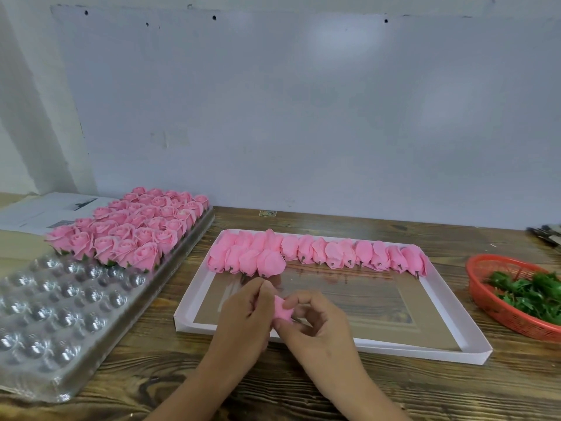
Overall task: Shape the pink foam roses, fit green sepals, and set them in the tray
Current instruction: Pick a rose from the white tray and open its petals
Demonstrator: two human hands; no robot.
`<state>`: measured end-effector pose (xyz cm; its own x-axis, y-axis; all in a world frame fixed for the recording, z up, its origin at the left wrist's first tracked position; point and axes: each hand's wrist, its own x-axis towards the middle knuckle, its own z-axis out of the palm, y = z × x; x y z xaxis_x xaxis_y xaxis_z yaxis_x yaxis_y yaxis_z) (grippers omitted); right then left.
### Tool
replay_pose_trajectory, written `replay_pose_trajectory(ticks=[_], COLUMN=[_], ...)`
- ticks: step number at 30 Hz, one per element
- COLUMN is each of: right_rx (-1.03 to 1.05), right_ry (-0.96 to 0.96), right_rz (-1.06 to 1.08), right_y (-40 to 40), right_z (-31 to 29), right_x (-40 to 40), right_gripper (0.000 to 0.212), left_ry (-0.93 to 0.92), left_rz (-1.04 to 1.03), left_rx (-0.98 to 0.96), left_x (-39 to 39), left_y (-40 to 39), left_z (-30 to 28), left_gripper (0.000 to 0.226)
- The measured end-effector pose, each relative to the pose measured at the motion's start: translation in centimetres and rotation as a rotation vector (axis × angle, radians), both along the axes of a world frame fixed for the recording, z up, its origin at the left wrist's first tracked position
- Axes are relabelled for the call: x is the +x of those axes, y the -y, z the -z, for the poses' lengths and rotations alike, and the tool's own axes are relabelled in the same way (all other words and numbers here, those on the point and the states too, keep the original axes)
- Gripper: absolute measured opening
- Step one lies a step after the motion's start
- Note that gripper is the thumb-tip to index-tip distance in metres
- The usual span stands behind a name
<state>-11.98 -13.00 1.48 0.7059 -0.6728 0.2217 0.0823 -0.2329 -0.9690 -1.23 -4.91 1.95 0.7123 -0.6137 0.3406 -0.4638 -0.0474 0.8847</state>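
A pink foam rose [283, 311] sits between both hands above the near edge of the shallow white box lid [455, 349]. My left hand [243, 311] grips it from the left, and my right hand [315, 323] pinches its petals from the right. Unshaped pink roses [318, 253] lie in rows along the lid's far side. Finished roses with green sepals [130, 232] fill the far part of the clear plastic tray [54, 323]. Loose green sepals [528, 291] lie in a red basket [504, 317] at the right.
Papers [45, 208] lie at the back left behind the tray. Dark tools [543, 233] rest at the far right edge. A pale wall [303, 117] rises behind the wooden table [273, 384].
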Motion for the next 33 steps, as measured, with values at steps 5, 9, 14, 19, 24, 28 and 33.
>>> replay_pose_trajectory(ticks=[5,9,14,19,24,28,33], right_rx=[-0.008,-0.018,-0.071,-0.252,-0.429,-0.375,-0.381], right_ry=[-0.038,-0.081,-0.064,-0.239,-0.843,-1.203,-1.217], right_rz=[-0.017,-0.042,-0.067,0.429,0.741,0.585,0.498], right_y=[-0.1,0.1,2.7,11.9,21.7,26.3,28.3], right_z=[-0.1,-0.7,-3.6,-6.9,-6.2,-4.1,-3.9], right_x=[-0.2,-0.7,-2.0,-7.1,-13.8,-15.5,-15.6], right_gripper=[0.025,0.025,0.023,0.014,0.016,0.026,0.029], left_ry=[0.041,0.019,0.014,0.006,-0.004,0.004,-0.047], left_rz=[-0.046,-0.061,-0.121,-0.145,-0.143,-0.155,-0.127], left_rx=[0.008,0.009,-0.019,-0.023,-0.004,-0.01,-0.002], left_x=[0.1,0.2,0.8,0.8,0.8,0.9,0.9], left_y=[0.2,0.2,0.1,0.0,0.0,0.1,0.1], left_z=[0.0,0.0,-0.2,-0.1,-0.1,0.0,0.1], left_gripper=[0.037,0.036,0.035,0.034,0.035,0.036,0.036])
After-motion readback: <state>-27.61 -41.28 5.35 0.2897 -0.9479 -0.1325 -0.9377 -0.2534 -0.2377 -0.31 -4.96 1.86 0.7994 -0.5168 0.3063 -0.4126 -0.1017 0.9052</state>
